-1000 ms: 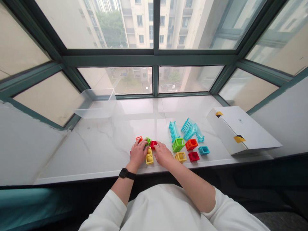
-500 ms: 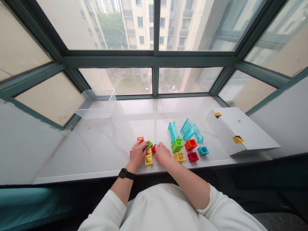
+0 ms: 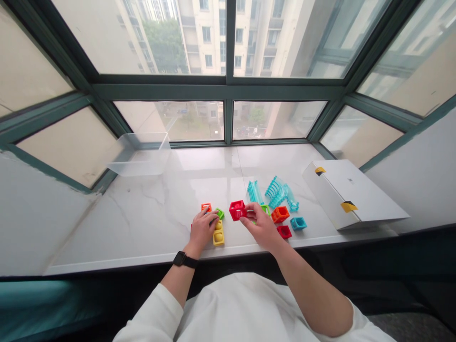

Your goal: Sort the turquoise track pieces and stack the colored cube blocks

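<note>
The red cube [image 3: 237, 210] has swung rightward, pinched in the right hand [image 3: 261, 228], lower centre; the left hand [image 3: 204, 230] covers grouped yellow blocks [image 3: 218, 236], grip unclear. Orange block [image 3: 280, 214] and blue block [image 3: 298, 223] sit ungrouped, right of centre.

the right hand [image 3: 261, 228] has drawn away from the yellow pair [image 3: 218, 235], carrying a red block [image 3: 237, 210] that now shows almost whole at its fingertips [image 3: 248, 207]. it now hides the single yellow block and covers part of the larger green block [image 3: 265, 209].

Hollow red cube [image 3: 237, 210] held in right hand [image 3: 261, 227].
</note>
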